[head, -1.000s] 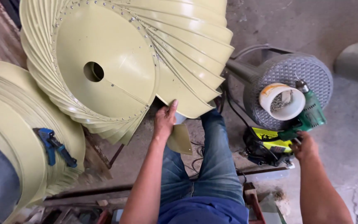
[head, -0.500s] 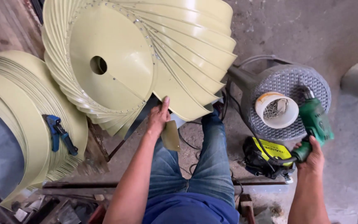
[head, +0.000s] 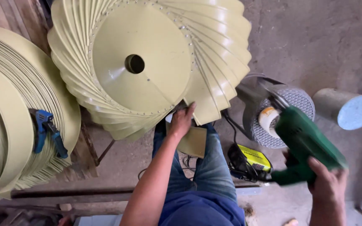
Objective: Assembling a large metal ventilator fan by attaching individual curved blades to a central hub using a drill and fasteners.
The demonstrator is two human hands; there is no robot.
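At lower right, the right hand [head: 327, 184] grips a green drill [head: 304, 144], blurred. At centre, the left hand [head: 182, 121] presses spread fingers against the vane rim of the cream turbine [head: 147, 62]. Judged step: bringing the drill to the rim; next calls for steady aim.

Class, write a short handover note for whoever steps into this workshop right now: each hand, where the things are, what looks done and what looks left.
Left hand: flat on the lower edge of the pale yellow vaned turbine ventilator, steadying it above the knees.
Right hand: grips the green power drill, lifted and blurred, clear of the ventilator.
Nearby: coil of yellow strip held by a blue clamp at left; a yellow-and-black tool on the floor.
Done: vanes fitted all round.
Left: drill not yet touching the work.
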